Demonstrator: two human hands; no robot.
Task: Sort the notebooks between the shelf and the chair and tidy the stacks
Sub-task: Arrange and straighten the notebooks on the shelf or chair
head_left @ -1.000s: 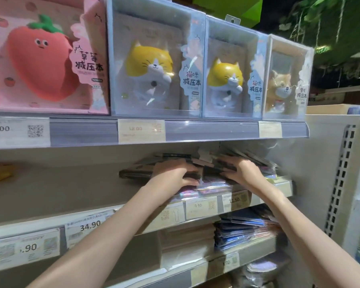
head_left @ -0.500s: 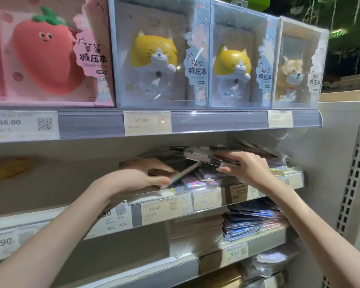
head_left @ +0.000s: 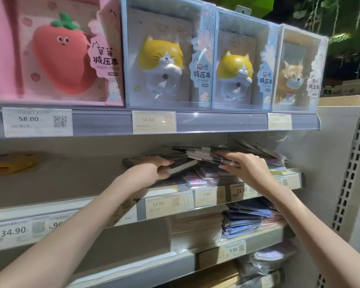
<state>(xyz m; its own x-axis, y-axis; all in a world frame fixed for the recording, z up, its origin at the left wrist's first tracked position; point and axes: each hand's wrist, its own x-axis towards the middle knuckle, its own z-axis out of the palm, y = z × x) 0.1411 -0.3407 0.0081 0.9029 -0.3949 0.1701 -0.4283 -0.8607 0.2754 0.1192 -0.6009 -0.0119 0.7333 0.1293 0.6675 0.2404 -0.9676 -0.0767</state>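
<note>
Much of the middle shelf (head_left: pixel 258 185) is hard to read: the loose heap of wrapped notebooks (head_left: pixel 204 177) lies in shadow under the shelf above, and its plastic sleeves glare, so single covers cannot be told apart. The far ends of the books are lost in the dark at the back. Both forearms are cut off by the lower edge of the view.

The left hand (head_left: pixel 152 171) reaches in from the near left and grips a thick dark notebook (head_left: pixel 175 166) at its near left corner, thumb on top and fingers curled beneath. That book lies roughly flat, its long axis running left to right, its pale page edge facing the viewer and its right end tilted slightly up against the heap.

The right hand (head_left: pixel 247 169) comes in from the near right and rests palm down on a fan of thin sleeved notebooks (head_left: pixel 206 155), fingers fairly straight and pointing left; whether the thumb catches under them cannot be seen. These thin books lie flat-ish, long axes also left to right, splayed and overlapping on top of the heap.

On the top shelf stand boxed notebooks: a pink strawberry box (head_left: pixel 56 53), two cat boxes (head_left: pixel 166 59) and, probably, a dog box (head_left: pixel 295 71). Below, a stack of blue packs (head_left: pixel 243 223) sits on the lower shelf at right. Price tags (head_left: pixel 166 203) line the shelf edges.
</note>
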